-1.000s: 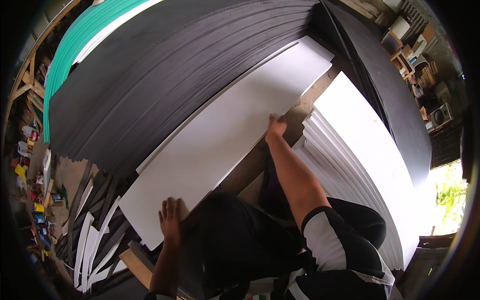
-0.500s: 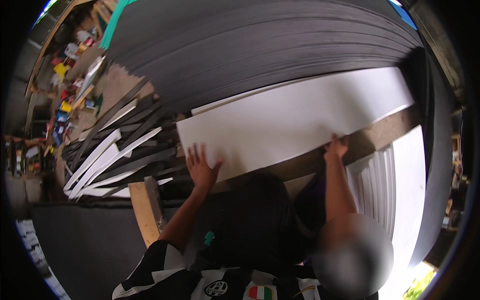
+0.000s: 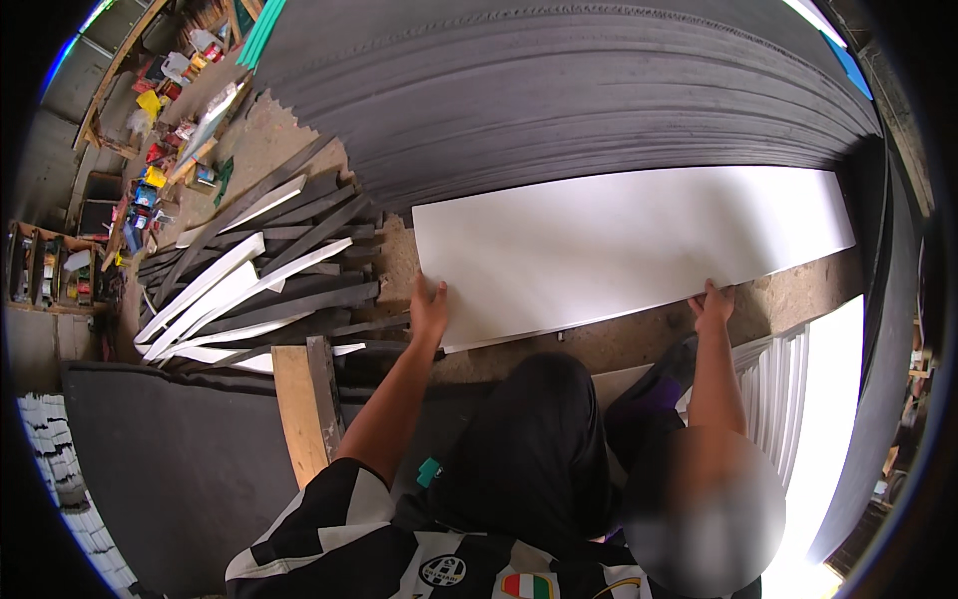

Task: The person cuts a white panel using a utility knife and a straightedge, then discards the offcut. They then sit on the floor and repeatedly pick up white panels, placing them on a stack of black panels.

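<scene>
Both hands' grips are closed on the white sheet (image 3: 629, 245) — left hand (image 3: 430, 314) at its left end, right hand (image 3: 713, 305) at its near edge — with black sheets (image 3: 599, 115) stacked beyond it.

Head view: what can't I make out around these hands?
Head view:
- Underside of the white sheet: hidden by its top face.
- Whether left hand or right hand reaches beneath: the sheet hides this.
- Upper right arm: covered by a round blurred patch.
- Far side of the black stack: cut off by the top edge.
- Left-side containers: too small.
</scene>
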A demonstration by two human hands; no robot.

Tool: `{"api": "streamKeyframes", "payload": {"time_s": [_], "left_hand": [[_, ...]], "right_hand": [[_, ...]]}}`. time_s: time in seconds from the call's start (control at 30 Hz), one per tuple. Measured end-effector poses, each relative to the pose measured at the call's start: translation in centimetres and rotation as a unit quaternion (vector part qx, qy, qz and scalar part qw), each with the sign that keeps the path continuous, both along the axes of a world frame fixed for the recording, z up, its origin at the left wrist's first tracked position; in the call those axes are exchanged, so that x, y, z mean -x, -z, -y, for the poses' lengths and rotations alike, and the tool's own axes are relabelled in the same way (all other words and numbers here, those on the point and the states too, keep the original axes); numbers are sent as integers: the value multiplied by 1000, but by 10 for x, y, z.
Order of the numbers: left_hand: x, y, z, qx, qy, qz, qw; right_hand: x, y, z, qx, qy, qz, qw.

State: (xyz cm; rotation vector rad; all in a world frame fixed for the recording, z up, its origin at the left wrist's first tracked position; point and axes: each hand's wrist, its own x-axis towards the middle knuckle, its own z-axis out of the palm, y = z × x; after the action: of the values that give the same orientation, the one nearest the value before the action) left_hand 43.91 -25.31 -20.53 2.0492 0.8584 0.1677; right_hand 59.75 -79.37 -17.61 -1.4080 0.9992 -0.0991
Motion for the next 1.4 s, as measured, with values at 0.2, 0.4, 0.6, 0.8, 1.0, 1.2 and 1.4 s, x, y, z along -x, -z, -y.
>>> {"api": "streamKeyframes", "payload": {"time_s": [0.2, 0.4, 0.6, 0.8, 1.0, 1.2, 1.4], "left_hand": [[-5, 1, 9, -16, -8, -34, 999], [-4, 30, -5, 14, 9, 20, 1000], [-5, 61, -25, -23, 46, 40, 998], [-20, 46, -29, -73, 49, -52, 995], [-40, -30, 28, -380, 187, -130, 897], [-95, -120, 183, -212, 441, 106, 866], [-36, -217, 392, -151, 628, 303, 701]], "right_hand": [[-6, 8, 8, 74, -62, -58, 994], [-5, 22, 3, 173, -61, -48, 982], [-9, 9, -16, 228, -60, -99, 967], [-7, -8, -19, 176, -94, -128, 972], [25, -54, -29, 255, -219, -80, 938], [117, -183, -19, 427, -297, 62, 852], [260, -257, 94, 608, -315, 74, 725]]}}
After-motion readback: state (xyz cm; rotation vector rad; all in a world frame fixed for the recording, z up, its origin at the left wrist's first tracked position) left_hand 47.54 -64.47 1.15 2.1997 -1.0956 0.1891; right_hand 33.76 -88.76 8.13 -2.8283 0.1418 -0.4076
